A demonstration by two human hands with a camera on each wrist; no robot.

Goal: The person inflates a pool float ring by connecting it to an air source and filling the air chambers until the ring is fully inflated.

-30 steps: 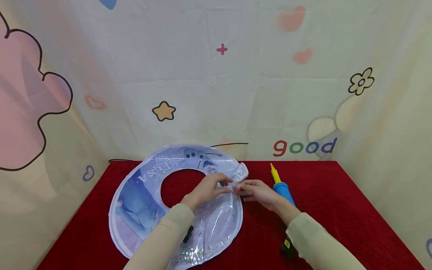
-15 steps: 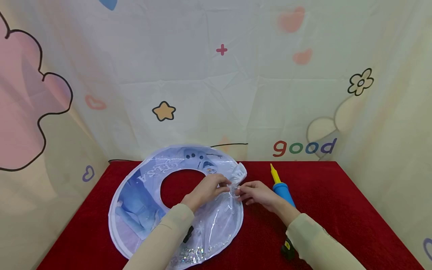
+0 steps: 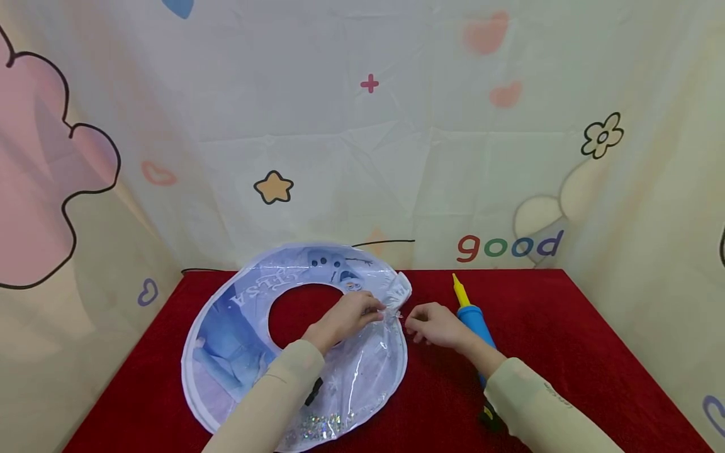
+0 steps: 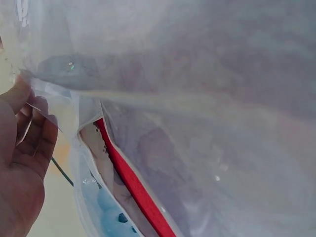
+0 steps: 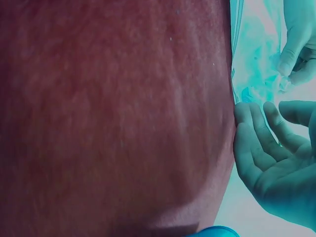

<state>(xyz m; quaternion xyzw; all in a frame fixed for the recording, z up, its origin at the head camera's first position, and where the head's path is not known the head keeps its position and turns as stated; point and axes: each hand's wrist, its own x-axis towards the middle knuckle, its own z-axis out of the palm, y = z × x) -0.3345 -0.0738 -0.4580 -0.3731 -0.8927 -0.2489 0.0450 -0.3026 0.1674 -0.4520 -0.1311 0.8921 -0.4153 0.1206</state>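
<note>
A translucent swim ring [image 3: 226, 358], printed with a snowman and the word ELSA, lies slack and mostly flat on the red cloth. Its right side is bunched up, where my left hand [image 3: 348, 318] pinches the clear film between thumb and fingers. In the left wrist view, that hand [image 4: 22, 153] holds the wrinkled plastic at its edge. A small clear tab [image 3: 399, 314] sticks out beside the left fingertips. Just right of the tab is my right hand [image 3: 436, 324]. The right wrist view shows its loosely bent fingers [image 5: 247, 148] with nothing between them and the thumb.
A blue hand pump [image 3: 474, 322] with a yellow nozzle [image 3: 460, 290] lies right of the ring, its lower part behind the right forearm. Red cloth [image 3: 544, 340] covers the table. A printed curtain [image 3: 340, 126] hangs behind and at both sides.
My right hand has come away from the bunched plastic, a little to the right, and its fingers no longer touch it. The left hand keeps its pinch, almost unmoved.
</note>
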